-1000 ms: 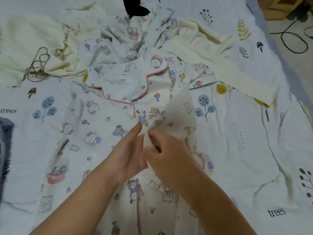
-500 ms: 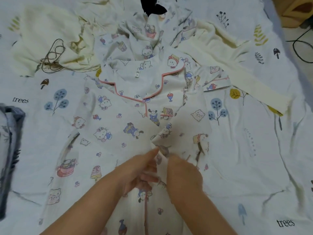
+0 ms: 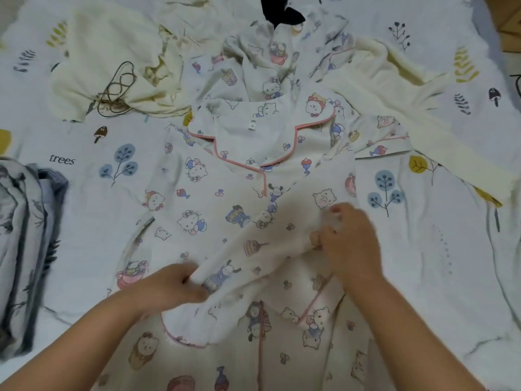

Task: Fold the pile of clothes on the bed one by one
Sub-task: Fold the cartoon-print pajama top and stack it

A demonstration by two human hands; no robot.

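Hands first: the left hand [image 3: 180,286] has its fingers curled into a fold of the pajama top [image 3: 214,210], pinching the cloth low on the garment's left half, with the bunched fabric rising from the grip. The right hand [image 3: 349,244] is also closed on cloth, its fingers curled round a gathered bit of the sleeve [image 3: 270,249], which runs as a slanted band across the front of the top from one hand to the other. Some motion blur softens the right fingertips, so exactly how many fingers pinch cannot be told.

The pajama top lies face up in the middle of the bed [image 3: 84,227], its pink-piped collar [image 3: 262,153] pointing away from the person and a pink-edged placket running down the centre. It is white with cartoon cats and dogs. Beyond the collar, a crumpled garment in the same print [image 3: 262,66] touches the top. A cream garment [image 3: 118,69] lies at far left with a thin dark cord [image 3: 115,91] on it; another cream piece [image 3: 408,108] stretches off to the right. At the left edge sits a stack of grey-patterned fabric [image 3: 22,249]. A black item [image 3: 279,9] shows at the top edge.
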